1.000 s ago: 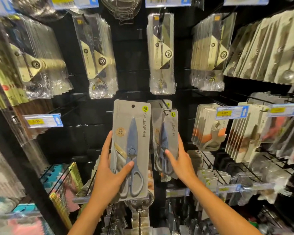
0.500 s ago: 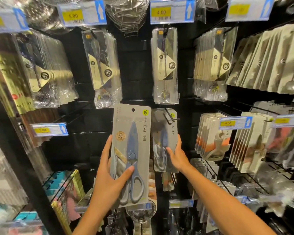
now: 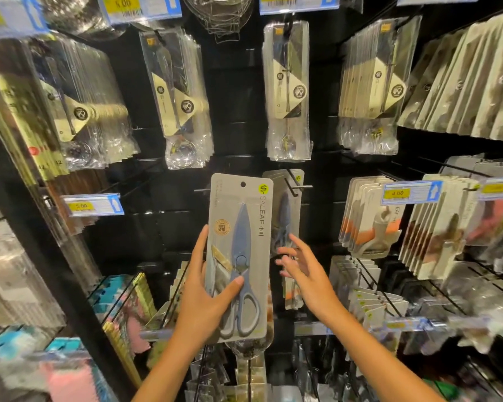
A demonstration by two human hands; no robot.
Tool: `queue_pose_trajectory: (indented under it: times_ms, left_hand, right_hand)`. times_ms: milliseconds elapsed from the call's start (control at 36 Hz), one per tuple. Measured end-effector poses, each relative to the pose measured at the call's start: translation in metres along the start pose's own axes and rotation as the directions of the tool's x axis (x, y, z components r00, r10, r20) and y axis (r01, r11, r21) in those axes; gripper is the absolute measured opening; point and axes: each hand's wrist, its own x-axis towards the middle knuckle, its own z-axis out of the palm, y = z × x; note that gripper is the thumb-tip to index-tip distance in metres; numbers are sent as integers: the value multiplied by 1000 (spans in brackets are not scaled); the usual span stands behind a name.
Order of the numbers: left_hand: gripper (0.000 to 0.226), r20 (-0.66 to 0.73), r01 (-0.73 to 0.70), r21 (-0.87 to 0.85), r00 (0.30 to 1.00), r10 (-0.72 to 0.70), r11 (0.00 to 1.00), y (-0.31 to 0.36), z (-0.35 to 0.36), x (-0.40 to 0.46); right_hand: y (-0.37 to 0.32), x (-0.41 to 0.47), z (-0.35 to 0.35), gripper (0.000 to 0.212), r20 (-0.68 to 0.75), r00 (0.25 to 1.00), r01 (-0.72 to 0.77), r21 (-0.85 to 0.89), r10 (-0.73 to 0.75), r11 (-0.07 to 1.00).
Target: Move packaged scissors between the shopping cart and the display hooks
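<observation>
My left hand [image 3: 208,297] grips a grey card pack of blue-handled scissors [image 3: 240,242], held upright in front of the black display wall, thumb across the handles. Just behind and to its right, a second scissors pack [image 3: 285,216] hangs on a metal display hook [image 3: 298,187]. My right hand [image 3: 305,271] hovers just below and in front of that hanging pack, fingers spread and holding nothing. The shopping cart is out of view.
Packaged spoons and ladles [image 3: 288,91] hang in rows above. Peeler packs [image 3: 369,216] and price tags [image 3: 411,192] fill the hooks to the right. More goods crowd the lower hooks and the left shelf [image 3: 35,158].
My right hand has let go of the second scissors pack, which now hangs on the hook, and has drawn back with fingers spread. My left hand keeps its pack.
</observation>
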Motion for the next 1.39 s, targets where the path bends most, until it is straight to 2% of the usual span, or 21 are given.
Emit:
queue_pose_trajectory:
  times_ms: [111, 194, 333, 500, 667, 1000, 1222, 1389]
  left_hand:
    - [100, 17, 5, -17, 1000, -5, 1000, 0, 13, -7]
    - [101, 13, 0, -31, 1000, 0, 1000, -1, 22, -11]
    - [106, 107, 5, -57, 994, 1, 998, -7, 35, -15]
    - [117, 240, 85, -36, 968, -74, 996, -18, 42, -18]
    - [117, 319, 80, -13, 945, -71, 997, -14, 57, -9]
    - [119, 333, 113, -18, 937, -100, 993, 2, 70, 14]
    - [117, 293, 138, -22, 948, -125, 990, -6, 82, 7]
    - [104, 265, 146, 40, 952, -152, 988, -19, 85, 23]
  right_hand:
    - [-35, -22, 5, 59, 72, 993, 90, 49, -94, 995]
    - [-41, -30, 4, 66, 40, 991, 125, 11, -126, 992]
    - [-31, -40, -9, 65, -64, 994, 94, 30, -92, 995]
    - [-21, -55, -26, 62, -90, 992, 83, -36, -86, 996]
    - [-15, -56, -43, 63, -130, 989, 58, -56, -65, 997]
    - [-24, -37, -63, 60, -99, 990, 87, -95, -97, 992]
    - [-11, -36, -66, 57, -81, 993, 80, -66, -85, 995]
    - [1, -24, -63, 65, -26, 998, 62, -103, -65, 993]
